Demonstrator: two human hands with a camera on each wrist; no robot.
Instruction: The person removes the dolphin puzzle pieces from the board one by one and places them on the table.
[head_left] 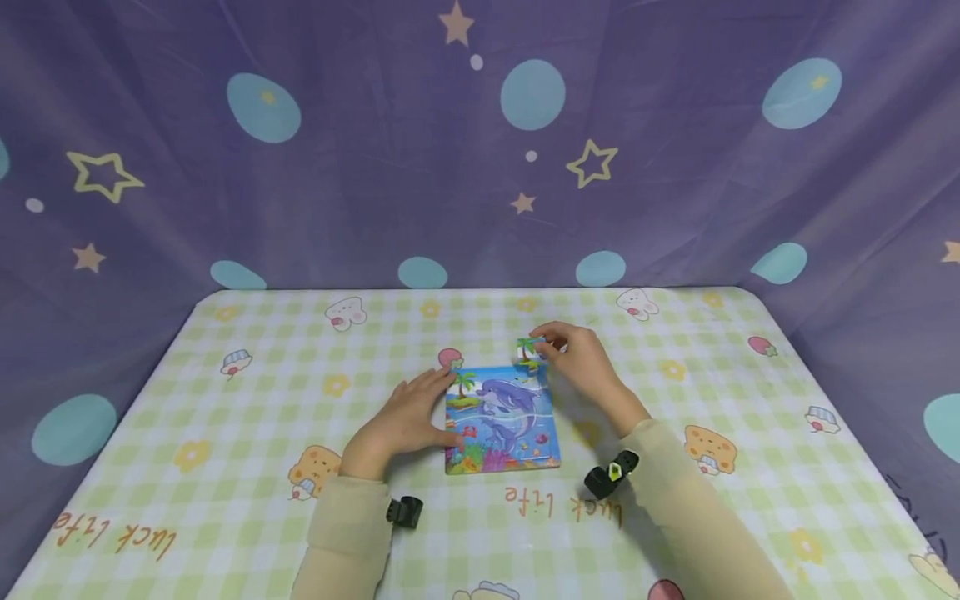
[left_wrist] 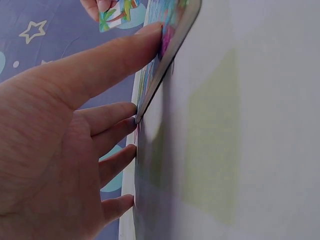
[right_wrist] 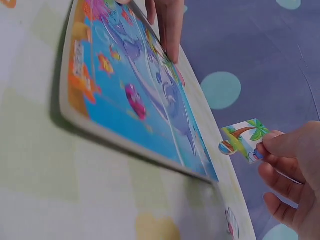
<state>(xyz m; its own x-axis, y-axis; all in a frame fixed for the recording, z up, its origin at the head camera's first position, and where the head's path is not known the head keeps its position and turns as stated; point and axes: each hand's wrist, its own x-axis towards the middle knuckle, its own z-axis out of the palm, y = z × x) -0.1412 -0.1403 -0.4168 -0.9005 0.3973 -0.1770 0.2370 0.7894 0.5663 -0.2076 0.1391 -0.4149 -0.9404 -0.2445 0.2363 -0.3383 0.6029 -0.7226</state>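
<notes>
Your right hand point(head_left: 583, 358) had the loose palm-tree piece point(right_wrist: 245, 135) pinched between thumb and forefinger, with the other fingers bent in behind it. The piece stuck out ahead of those fingertips, tilted, near the far right corner of the dolphin puzzle point(head_left: 501, 421), and in the right wrist view it looked apart from the surface. Your left hand point(head_left: 405, 421) was spread and relaxed, gripping nothing: the thumb lay on the puzzle's left side, and the forefinger and middle fingertips met its far left corner. Whether your two outer left fingers touched the tablecloth point(head_left: 255, 433) you could not tell.

The step in hand looked like fitting that piece while your left fingers steadied the puzzle. The next move seemed to call for turning the piece flat, lining its rounded tab up with its neighbours, then lowering it and pressing with your right fingertips.

The nearest thing to a container was the puzzle itself, right of your left thumb: a flat slab holding joined dolphins, a red crab and another palm, with seams across it. Whether a gap waited under your right fingers could not be told.
</notes>
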